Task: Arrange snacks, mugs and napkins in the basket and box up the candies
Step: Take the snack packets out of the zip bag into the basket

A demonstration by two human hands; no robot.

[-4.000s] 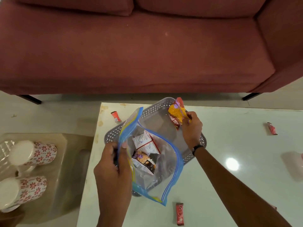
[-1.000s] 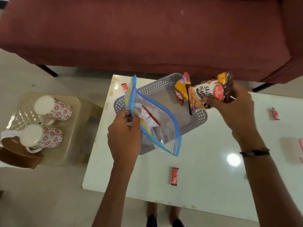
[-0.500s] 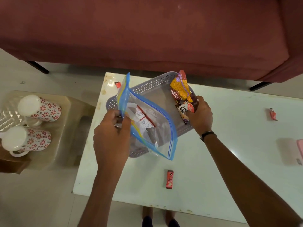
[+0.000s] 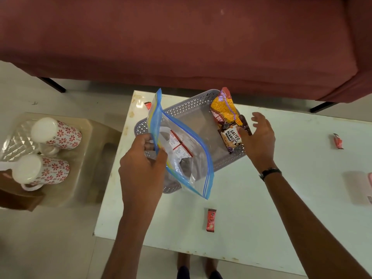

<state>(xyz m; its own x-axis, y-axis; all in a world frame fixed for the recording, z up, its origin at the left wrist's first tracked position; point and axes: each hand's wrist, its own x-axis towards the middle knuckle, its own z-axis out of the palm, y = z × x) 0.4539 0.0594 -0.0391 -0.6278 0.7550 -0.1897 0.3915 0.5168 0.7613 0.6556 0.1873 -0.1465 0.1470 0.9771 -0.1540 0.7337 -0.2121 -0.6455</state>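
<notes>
A grey perforated basket (image 4: 182, 106) sits on the white table (image 4: 261, 208). My left hand (image 4: 144, 165) grips the edge of a clear zip bag (image 4: 189, 156) with a blue seal, held over the basket; red-and-white packets remain inside it. A yellow snack packet (image 4: 222, 106) and a brown salted peanuts packet (image 4: 231, 136) lean against the basket's right wall. My right hand (image 4: 257, 138) hovers just right of them, fingers spread, holding nothing. Small red candies lie on the table: one (image 4: 211, 220) near the front edge, one (image 4: 338, 140) at the right, one (image 4: 148, 105) behind the bag.
Two flowered mugs (image 4: 56, 134) (image 4: 40, 170) lie on a beige stool at the left, next to a brown box (image 4: 20, 198). A pink box (image 4: 360, 188) sits at the table's right edge. A maroon sofa (image 4: 181, 37) runs behind the table.
My right hand set the salted peanuts packet into the basket beside the yellow packet and let go, fingers now spread. The left hand still holds the zip bag.
</notes>
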